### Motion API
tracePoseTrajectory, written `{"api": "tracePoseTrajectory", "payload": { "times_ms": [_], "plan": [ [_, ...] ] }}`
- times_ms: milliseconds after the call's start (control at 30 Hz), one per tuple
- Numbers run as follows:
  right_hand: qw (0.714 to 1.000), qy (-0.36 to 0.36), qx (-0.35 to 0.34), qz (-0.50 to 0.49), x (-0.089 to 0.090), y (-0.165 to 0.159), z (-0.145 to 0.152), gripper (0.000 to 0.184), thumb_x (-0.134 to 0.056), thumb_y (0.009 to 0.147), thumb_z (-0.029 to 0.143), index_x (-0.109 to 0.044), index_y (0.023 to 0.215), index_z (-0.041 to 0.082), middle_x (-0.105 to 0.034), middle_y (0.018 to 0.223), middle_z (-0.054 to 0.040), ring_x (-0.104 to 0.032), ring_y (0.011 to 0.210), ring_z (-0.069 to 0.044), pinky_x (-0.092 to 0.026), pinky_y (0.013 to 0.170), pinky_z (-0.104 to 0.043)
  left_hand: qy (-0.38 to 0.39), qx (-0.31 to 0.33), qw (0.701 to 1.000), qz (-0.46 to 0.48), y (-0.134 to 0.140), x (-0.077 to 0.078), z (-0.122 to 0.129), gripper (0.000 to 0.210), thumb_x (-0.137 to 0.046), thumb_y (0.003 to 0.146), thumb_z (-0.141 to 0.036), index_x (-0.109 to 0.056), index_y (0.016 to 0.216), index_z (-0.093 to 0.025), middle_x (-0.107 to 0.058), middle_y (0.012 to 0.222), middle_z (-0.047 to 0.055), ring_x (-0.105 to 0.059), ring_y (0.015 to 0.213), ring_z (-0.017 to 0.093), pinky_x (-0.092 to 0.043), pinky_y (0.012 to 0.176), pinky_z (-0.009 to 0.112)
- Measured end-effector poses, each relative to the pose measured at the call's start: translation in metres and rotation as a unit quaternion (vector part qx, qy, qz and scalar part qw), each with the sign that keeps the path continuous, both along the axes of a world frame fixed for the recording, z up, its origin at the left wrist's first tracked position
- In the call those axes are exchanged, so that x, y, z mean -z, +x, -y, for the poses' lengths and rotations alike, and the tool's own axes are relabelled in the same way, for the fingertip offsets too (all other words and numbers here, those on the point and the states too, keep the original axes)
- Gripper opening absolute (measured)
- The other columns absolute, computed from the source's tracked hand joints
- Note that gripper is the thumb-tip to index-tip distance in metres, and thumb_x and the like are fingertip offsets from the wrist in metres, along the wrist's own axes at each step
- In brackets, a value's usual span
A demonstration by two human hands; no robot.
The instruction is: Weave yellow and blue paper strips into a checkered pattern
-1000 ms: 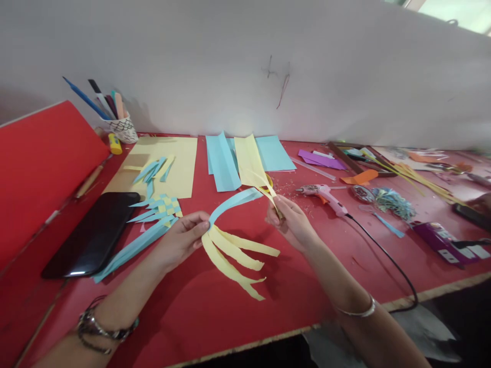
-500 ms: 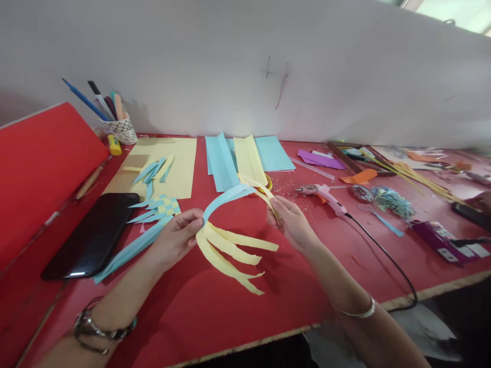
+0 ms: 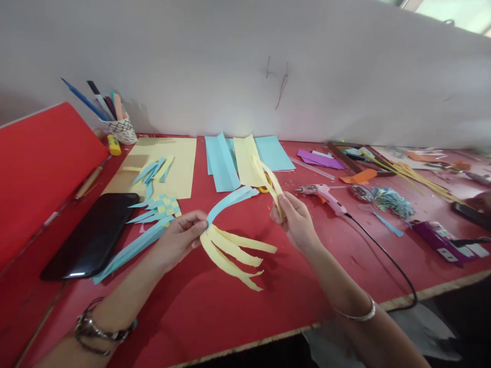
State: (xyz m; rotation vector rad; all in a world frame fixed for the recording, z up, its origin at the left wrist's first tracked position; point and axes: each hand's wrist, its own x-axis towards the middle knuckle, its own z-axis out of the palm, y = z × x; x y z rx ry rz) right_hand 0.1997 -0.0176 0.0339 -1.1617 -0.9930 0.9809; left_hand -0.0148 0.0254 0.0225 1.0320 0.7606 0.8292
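The left fingertips are covering the point where the blue strips (image 3: 232, 200) and the yellow strips (image 3: 233, 248) are meeting, so how they are joined cannot be told. The right fingers are hiding the lower part of the pale yellow strips (image 3: 271, 183); whether these are one folded length or two is not clear. Behind them a yellow curved object (image 3: 264, 190) is showing only in part, and its kind cannot be made out. The left forearm and hand are overlapping a long blue folded piece (image 3: 132, 253) lying beside the black phone (image 3: 90, 237). At the right edge a co-worker's hand (image 3: 482, 202) is being cut off by the frame and is appearing dark and blurred.

The left hand (image 3: 186, 235) is reaching up and inward from the lower left, thumb and fingers closing in a pinch on the gathered end of the blue and yellow strips, which are fanning out to the right above the red table (image 3: 299, 296). The right hand (image 3: 293, 220) is reaching in from the lower right, fingers curling and thumb pressing on the pale yellow strips, which are pointing up and leftward across the folded yellow sheet (image 3: 245, 153). The two hands are staying apart, the blue tips lying between them.
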Motion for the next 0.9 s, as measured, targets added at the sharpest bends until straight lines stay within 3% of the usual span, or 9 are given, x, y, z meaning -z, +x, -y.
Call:
{"api": "tracePoseTrajectory", "payload": {
  "times_ms": [433, 900],
  "plan": [
    [0.995, -0.049, -0.051, 0.069, 0.000, -0.009, 0.001, 0.038, -0.053, 0.075, 0.049, -0.041, 0.055, 0.020, -0.044, 0.039, 0.0066, -0.036, 0.035, -0.005, -0.028, 0.038, -0.020, 0.037, -0.045, 0.998, 0.008, 0.002, 0.000, 0.000, 0.029, -0.075, 0.053, -0.036, -0.053, 0.052, -0.016, -0.035, 0.039, -0.010, -0.022, 0.037, 0.002, -0.023, 0.037, 0.014],
    [0.990, -0.098, -0.095, 0.031, 0.000, -0.010, 0.001, 0.035, -0.055, 0.073, 0.047, -0.042, 0.056, 0.019, -0.043, 0.038, 0.0076, -0.033, 0.034, -0.004, -0.027, 0.038, -0.020, 0.092, -0.006, 0.994, -0.051, -0.005, 0.010, -0.001, 0.022, -0.068, 0.062, -0.035, -0.056, 0.058, -0.017, -0.042, 0.045, -0.007, -0.031, 0.038, 0.004, -0.028, 0.040, 0.017]
  ]
}}
